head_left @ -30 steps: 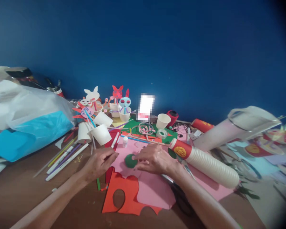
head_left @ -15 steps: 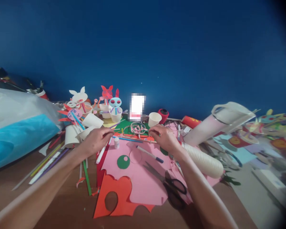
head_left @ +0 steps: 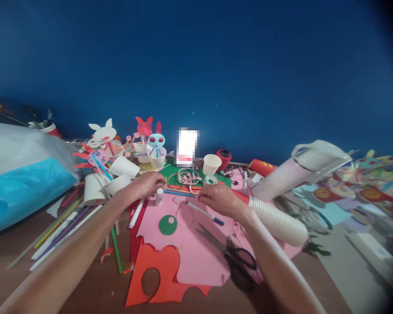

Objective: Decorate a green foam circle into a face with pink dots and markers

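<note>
My left hand (head_left: pixel 150 184) is over the back left of the pink paper (head_left: pixel 196 257), its fingers curled by a small white bottle (head_left: pixel 159 197). My right hand (head_left: pixel 216 198) is bent down at the paper's back right, with its fingertips near the ends of thin blue and brown sticks (head_left: pixel 180 193). Whether either hand grips the sticks is too small to tell. A capped marker (head_left: pixel 205 213), a green paper circle (head_left: pixel 167 224) with a pink dot and black-handled scissors (head_left: pixel 229 253) lie on the pink paper. Orange cut paper (head_left: pixel 163 266) overlaps its front left.
Paper cups with rabbit-like figures (head_left: pixel 156 146) stand at the back left. A row of nested white cups (head_left: pixel 278 220) and a tilted jug (head_left: pixel 281 174) are on the right. Pens (head_left: pixel 62 231) lie left near a blue and white bag (head_left: pixel 29 174). A white cup (head_left: pixel 212 165) stands behind.
My left hand has moved right, toward the bottle. My right hand has shifted slightly left and down, closer to the left hand, and a small tape roll behind it now shows.
</note>
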